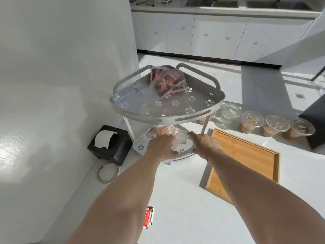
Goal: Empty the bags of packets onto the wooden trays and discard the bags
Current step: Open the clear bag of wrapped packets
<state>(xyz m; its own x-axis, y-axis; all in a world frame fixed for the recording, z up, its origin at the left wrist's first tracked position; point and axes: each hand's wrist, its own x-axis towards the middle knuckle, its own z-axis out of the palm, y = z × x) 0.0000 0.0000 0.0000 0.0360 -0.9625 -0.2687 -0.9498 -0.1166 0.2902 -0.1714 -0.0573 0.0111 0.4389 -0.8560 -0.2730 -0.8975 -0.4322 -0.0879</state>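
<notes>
A clear bag of orange-brown packets (164,132) lies on the lower shelf (140,147) of a grey two-tier corner rack. My left hand (162,147) rests on the bag's near edge, fingers curled over the plastic. My right hand (204,144) reaches in at the bag's right side, fingers extended and touching the plastic. A second clear bag of red and black packets (168,81) stands on the rack's upper shelf (200,104). A wooden tray (246,155) lies on the white counter right of the rack, partly hidden by my right forearm.
A black tissue holder (110,144) and a round ring-shaped coaster (108,172) sit left of the rack by the white wall. Several lidded plastic cups (276,128) line up behind the tray. A dark box (314,120) is at far right. A red packet (148,217) lies near the counter's front.
</notes>
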